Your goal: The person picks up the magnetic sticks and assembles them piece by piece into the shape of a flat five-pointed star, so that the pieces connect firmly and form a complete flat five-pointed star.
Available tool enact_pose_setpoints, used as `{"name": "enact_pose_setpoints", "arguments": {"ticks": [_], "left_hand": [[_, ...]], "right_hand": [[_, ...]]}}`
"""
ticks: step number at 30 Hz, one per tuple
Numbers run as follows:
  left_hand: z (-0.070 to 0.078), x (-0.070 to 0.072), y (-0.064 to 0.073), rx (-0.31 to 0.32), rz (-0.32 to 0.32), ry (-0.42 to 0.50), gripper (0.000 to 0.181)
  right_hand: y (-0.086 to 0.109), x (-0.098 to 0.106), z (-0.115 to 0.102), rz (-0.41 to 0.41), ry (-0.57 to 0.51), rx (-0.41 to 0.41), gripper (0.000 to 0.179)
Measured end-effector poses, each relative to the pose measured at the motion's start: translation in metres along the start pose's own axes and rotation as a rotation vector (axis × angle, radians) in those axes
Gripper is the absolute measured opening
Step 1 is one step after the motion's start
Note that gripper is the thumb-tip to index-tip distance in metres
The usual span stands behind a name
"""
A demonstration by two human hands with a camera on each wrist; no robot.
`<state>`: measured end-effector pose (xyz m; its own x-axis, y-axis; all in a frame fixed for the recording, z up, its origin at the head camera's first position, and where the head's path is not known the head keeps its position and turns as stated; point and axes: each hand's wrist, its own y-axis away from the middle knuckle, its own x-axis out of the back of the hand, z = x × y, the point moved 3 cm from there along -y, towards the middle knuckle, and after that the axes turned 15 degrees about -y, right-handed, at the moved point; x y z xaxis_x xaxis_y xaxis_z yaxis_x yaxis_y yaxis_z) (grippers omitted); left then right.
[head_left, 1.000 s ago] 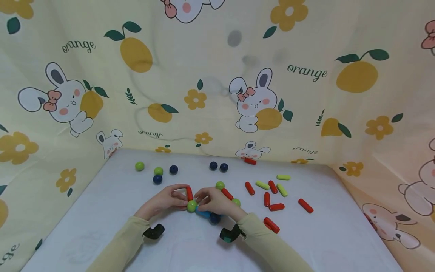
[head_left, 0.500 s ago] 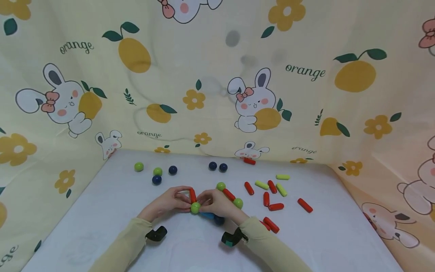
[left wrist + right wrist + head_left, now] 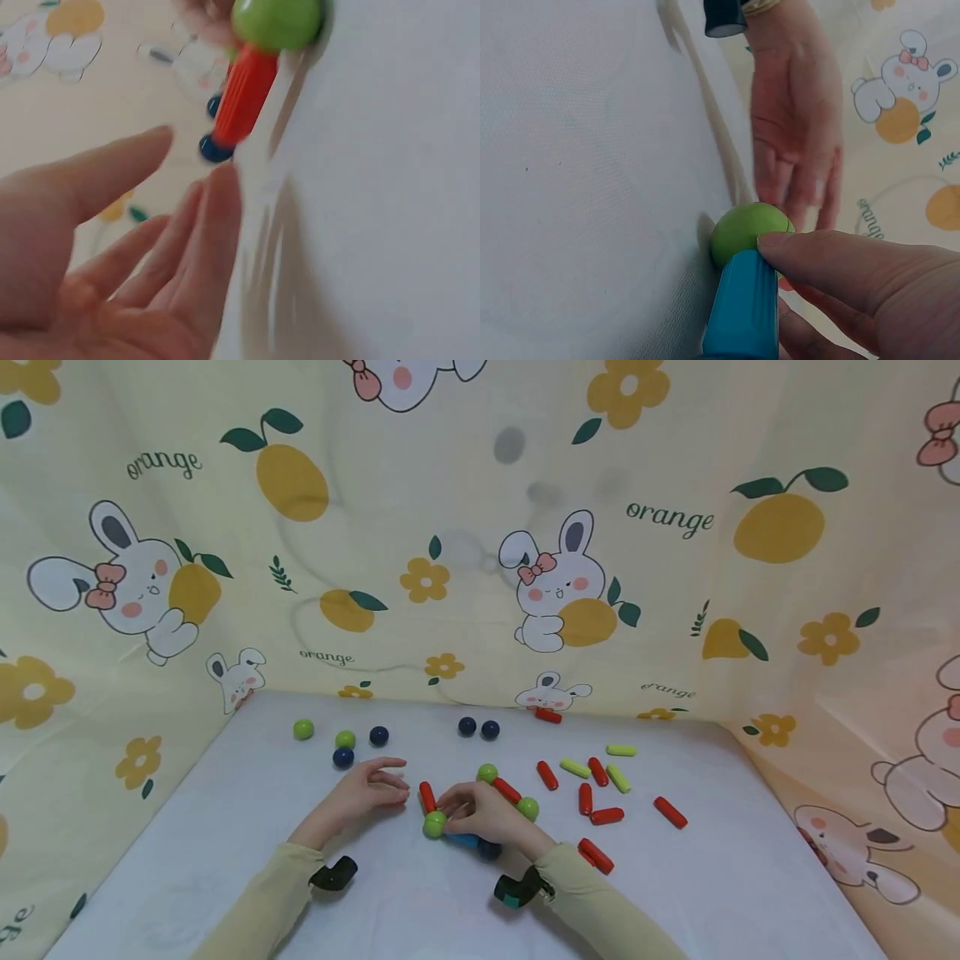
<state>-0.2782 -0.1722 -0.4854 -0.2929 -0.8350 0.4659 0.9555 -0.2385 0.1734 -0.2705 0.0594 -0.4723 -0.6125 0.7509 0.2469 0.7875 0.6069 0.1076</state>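
Note:
My right hand (image 3: 483, 814) pinches a green ball (image 3: 746, 231), thumb on its side and fingers curled behind. From that ball a red rod (image 3: 427, 797) points away toward the back. A blue rod (image 3: 742, 311) joins it on the other side and runs to a dark blue ball (image 3: 489, 850), partly hidden under the right hand. My left hand (image 3: 363, 795) is just left of the red rod, fingers loosely extended and holding nothing. In the left wrist view a gap shows between its fingertips (image 3: 223, 180) and the rod's end.
Beyond the right hand, a red rod (image 3: 507, 791) links two green balls. Loose red rods (image 3: 607, 816) and yellow-green rods (image 3: 575, 768) lie to the right. Green balls (image 3: 303, 729) and dark blue balls (image 3: 378, 736) sit at the back. A printed curtain (image 3: 465, 635) borders the table.
My left hand has let go of the red rod and drawn back to the left. The right hand keeps hold of the green ball, which has shifted slightly right and nearer.

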Motion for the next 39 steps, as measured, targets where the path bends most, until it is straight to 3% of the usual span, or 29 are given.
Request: {"name": "enact_pose_setpoints", "arguments": {"ticks": [5,9,13,16,25,28,31,35,39], "left_hand": [[-0.001,0.037,0.001,-0.027,0.223,0.032,0.058],[-0.004,0.064,0.002,-0.064,0.339,0.005,0.058],[-0.015,0.082,-0.002,-0.062,0.387,-0.04,0.058],[-0.025,0.087,-0.006,-0.052,0.369,-0.083,0.057],[-0.038,0.075,-0.012,0.043,0.333,-0.308,0.04],[-0.036,0.068,-0.012,0.045,0.326,-0.385,0.035],[-0.03,0.062,-0.013,0.006,0.33,-0.427,0.032],[-0.021,0.051,-0.015,-0.017,0.304,-0.417,0.032],[-0.014,0.036,-0.017,0.027,0.237,-0.288,0.033]], "right_hand": [[0.005,-0.003,-0.008,-0.002,-0.023,0.003,0.026],[0.005,-0.003,-0.008,-0.007,-0.035,0.009,0.026],[0.0,0.0,0.004,-0.018,-0.027,0.014,0.025],[-0.001,0.001,0.006,-0.031,-0.036,0.007,0.026],[0.0,0.0,0.007,-0.057,-0.07,0.025,0.03],[0.001,0.0,0.007,-0.069,-0.08,0.026,0.031],[0.001,0.0,0.007,-0.072,-0.074,0.027,0.03],[0.001,0.001,0.008,-0.075,-0.066,0.037,0.029],[0.001,0.002,0.008,-0.083,-0.065,0.05,0.03]]}}
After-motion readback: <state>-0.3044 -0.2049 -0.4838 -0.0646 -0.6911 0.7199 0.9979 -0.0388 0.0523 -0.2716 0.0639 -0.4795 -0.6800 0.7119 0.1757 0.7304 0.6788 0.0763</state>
